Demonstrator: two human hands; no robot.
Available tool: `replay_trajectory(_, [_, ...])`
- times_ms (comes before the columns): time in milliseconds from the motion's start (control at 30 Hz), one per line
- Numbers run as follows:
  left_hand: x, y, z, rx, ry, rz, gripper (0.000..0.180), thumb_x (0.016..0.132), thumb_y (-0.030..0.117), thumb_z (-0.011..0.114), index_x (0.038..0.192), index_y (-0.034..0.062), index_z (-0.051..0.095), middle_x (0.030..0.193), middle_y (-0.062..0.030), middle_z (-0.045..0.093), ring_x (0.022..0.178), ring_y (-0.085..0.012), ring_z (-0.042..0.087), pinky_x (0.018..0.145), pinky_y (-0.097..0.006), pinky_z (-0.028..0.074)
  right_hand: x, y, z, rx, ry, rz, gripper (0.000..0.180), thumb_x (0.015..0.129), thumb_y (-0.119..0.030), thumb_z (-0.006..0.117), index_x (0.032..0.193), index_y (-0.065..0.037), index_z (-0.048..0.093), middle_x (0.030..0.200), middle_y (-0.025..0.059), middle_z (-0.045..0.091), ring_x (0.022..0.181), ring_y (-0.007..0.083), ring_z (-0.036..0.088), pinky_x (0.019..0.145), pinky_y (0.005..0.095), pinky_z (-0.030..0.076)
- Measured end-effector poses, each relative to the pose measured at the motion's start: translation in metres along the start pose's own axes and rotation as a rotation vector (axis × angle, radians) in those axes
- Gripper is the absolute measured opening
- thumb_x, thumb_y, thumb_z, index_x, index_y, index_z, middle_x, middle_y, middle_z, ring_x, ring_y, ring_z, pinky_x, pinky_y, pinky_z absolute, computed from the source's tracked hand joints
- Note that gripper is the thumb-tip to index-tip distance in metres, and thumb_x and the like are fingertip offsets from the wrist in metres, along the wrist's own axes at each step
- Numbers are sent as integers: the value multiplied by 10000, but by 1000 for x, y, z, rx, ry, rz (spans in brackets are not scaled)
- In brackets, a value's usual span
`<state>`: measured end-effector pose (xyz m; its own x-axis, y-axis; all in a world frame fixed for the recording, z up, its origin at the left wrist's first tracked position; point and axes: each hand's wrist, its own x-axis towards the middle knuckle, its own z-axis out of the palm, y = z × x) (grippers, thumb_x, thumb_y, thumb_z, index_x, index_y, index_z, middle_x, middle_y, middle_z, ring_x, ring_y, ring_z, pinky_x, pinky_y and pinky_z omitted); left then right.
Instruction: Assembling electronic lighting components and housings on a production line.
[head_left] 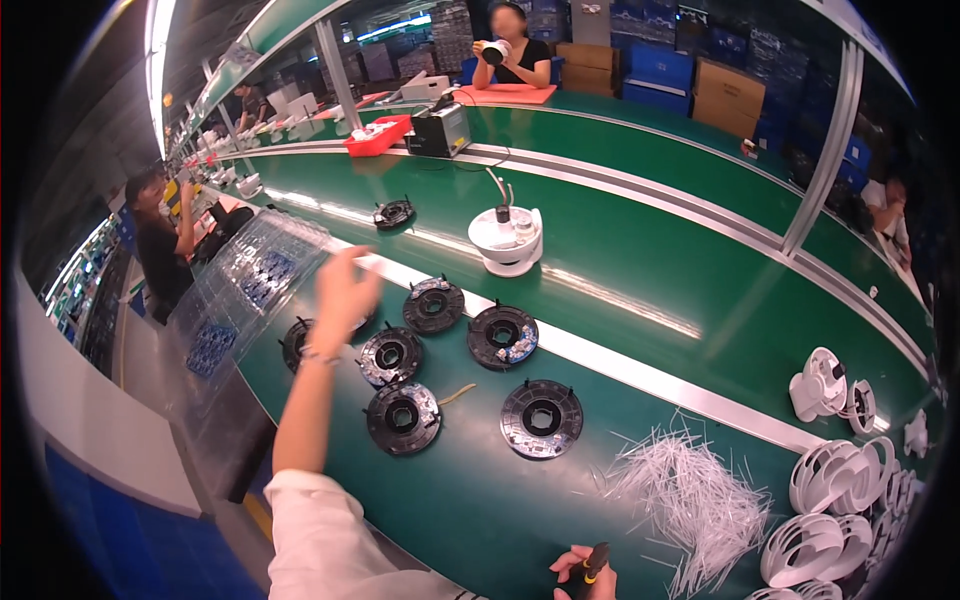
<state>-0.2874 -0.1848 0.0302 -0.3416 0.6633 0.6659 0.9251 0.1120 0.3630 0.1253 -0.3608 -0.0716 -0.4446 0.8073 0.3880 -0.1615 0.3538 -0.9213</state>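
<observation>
My left hand (345, 295) reaches over the far left of the group of round black plastic discs, slightly blurred, its fingers apart and nothing seen in them. Partly hidden by that arm is one black disc (294, 345). Around it lie several more discs with circuit boards and a central hole, such as a disc (376, 372), another disc (433, 322) and a nearer disc (375, 430). At the bottom edge my right hand (575, 570) is closed around a hand tool with black-and-yellow handles (596, 562); its working end is hidden.
Right of the discs lies a heap of thin white strips (690, 500), then stacked white plastic rings (805, 550). A white round housing (505, 240) with upright wires stands on the green conveyor (620, 250). Clear plastic sheeting (235, 300) with blue boards lies left. Co-workers sit further off.
</observation>
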Motion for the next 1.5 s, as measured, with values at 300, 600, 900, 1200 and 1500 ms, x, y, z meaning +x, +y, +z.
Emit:
replay_trajectory(300, [30,79,193,-1524,-722,-1212,511,880,412,321,1201,14,328,975,-209,509,649,-212,547,452,-247,460,-1,-2,1,-79,-10,-68,589,671,19,493,1235,45,325,896,123,529,629,149,464,600,262,417])
replay_trajectory(600, [17,124,229,-1808,-363,-1153,574,721,-71,314,1261,121,281,1200,-150,421,1027,-330,506,811,-502,472,3,6,-19,59,-12,145,626,666,-36,625,1231,26,363,943,107,543,671,117,487,635,238,418])
replay_trajectory(900, [-44,210,85,-1509,-938,-413,600,657,-118,329,1236,22,253,1198,-154,389,1055,-327,477,809,-472,495,103,-72,-97,-925,383,-77,572,604,-49,624,1153,3,474,841,127,532,724,268,502,675,329,423])
replay_trajectory(1200, [-84,246,47,-1483,-1065,-172,655,653,-120,374,1266,68,239,1186,-114,417,1038,-265,506,783,-428,518,132,-82,-112,-1506,473,-235,605,524,-57,637,1113,-48,500,872,75,497,779,231,467,638,337,344])
replay_trajectory(1500, [-83,246,39,-1478,-1123,-149,634,667,-97,391,1261,71,244,1181,-113,415,1033,-258,505,772,-418,522,137,-81,-108,-1668,441,-159,613,520,-86,660,1110,-43,500,821,72,476,761,219,451,639,328,336])
